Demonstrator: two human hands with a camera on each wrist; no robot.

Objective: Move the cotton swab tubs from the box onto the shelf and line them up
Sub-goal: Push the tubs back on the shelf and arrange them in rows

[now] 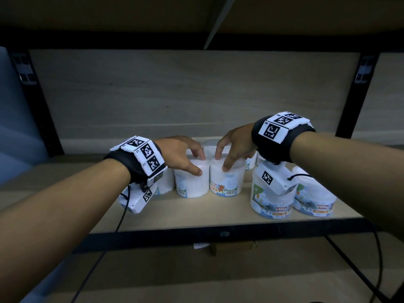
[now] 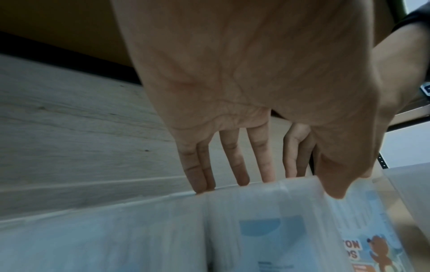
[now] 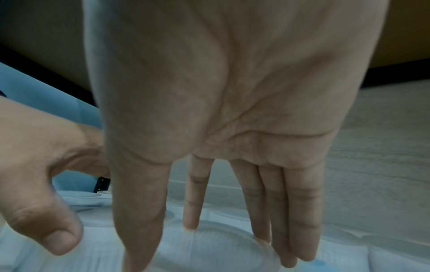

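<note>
Looks like a shop or stockroom to me: black metal-framed shelf (image 1: pixel 218 215) with wood boards across mid-frame, rows of barcoded retail cotton bud tubs (image 1: pixel 226 182) at centre and right, dim lighting.

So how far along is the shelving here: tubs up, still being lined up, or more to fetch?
Mostly done, it seems: several cotton swab tubs already stand on the shelf, including two at the right. In hand: the left hand and right hand each hold the top of a middle tub, set side by side. Left: squaring up the row. The box isn't visible, so remaining tubs are unknown.
</note>
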